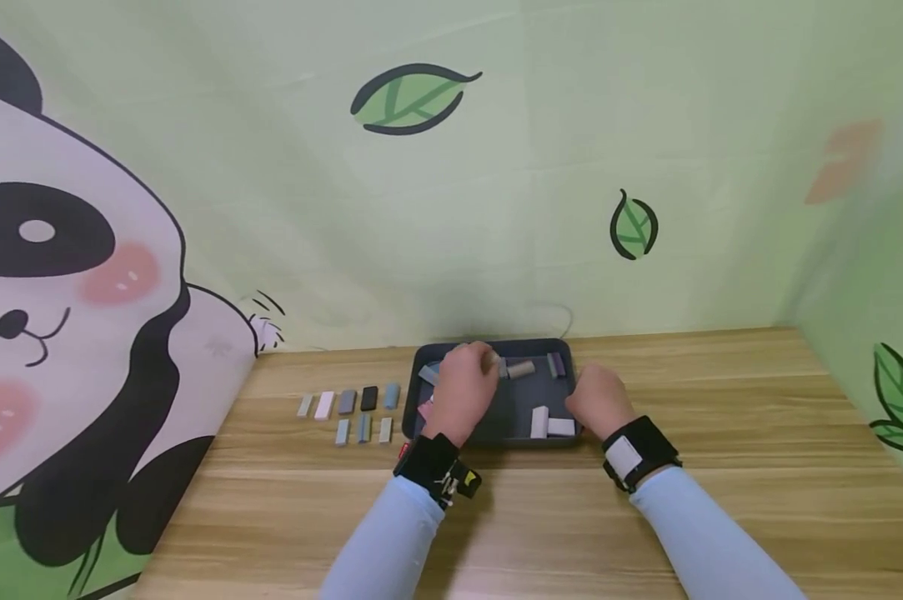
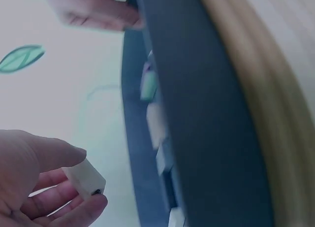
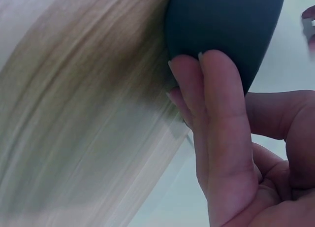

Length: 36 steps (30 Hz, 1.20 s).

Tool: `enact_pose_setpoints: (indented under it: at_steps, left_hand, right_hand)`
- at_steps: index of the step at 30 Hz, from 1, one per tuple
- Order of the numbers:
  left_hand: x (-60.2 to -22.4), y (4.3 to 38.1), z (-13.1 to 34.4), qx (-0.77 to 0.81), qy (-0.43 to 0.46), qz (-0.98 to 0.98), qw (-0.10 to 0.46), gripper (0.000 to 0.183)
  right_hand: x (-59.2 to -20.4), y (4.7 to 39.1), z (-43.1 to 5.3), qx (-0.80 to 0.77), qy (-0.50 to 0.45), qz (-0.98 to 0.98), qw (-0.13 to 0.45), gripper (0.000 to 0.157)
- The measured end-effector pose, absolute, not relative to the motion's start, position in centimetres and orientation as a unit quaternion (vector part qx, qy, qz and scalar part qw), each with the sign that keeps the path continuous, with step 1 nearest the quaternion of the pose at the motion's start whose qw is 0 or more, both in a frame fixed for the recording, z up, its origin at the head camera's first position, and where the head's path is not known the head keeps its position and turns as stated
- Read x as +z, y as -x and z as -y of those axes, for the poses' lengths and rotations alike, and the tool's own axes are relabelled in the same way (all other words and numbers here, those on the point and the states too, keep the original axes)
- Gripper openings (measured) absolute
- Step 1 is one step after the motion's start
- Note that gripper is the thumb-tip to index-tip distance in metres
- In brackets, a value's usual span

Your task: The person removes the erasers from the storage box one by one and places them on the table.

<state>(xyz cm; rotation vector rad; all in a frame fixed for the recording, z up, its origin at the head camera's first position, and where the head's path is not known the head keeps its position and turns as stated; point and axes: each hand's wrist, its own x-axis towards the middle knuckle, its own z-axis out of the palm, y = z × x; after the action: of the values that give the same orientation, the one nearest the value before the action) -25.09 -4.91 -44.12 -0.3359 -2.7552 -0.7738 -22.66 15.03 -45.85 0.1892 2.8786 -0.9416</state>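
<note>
Over the left part of a dark tray (image 1: 499,412), my left hand (image 1: 462,392) pinches a small off-white block (image 2: 86,178) between thumb and fingers. The block has a dark spot at one end and is held above the rim. At the tray's right side my right hand (image 1: 601,400) grips the wall, with fingertips pressed on the outside (image 3: 221,25) and the thumb at the rim. Inside the tray lie two white blocks (image 1: 539,422) near the front right, a brown block (image 1: 521,369), a purplish block (image 1: 556,364) and a pink piece (image 1: 424,410). My left hand hides some of the contents.
On the wooden table (image 1: 646,533), left of the tray, several small blocks stand in two rows, among them a black block (image 1: 369,398), a white block (image 1: 324,405) and a blue block (image 1: 392,396). A printed cloth wall (image 1: 541,167) rises behind the table.
</note>
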Motion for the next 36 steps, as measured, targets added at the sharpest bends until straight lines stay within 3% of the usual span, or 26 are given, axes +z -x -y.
enact_pose_setpoints:
  at_steps: [11,25,36]
  left_hand:
    - [-42.6,24.4,12.0,-0.338,0.046,0.927,0.154,0.025]
    - [-43.4,23.0,22.2,-0.334,-0.046,0.923,0.188,0.029]
    - [-46.6,21.6,27.2,-0.319,-0.142,0.926,0.143,0.03]
  right_hand:
    - [-46.2,22.7,-15.1,-0.303,-0.061,-0.949,0.057,0.012]
    - [-46.0,22.6,-15.0,-0.319,-0.064,-0.944,0.059,0.011]
    - [-45.8,22.7,-15.2,-0.307,-0.061,-0.948,0.062,0.011]
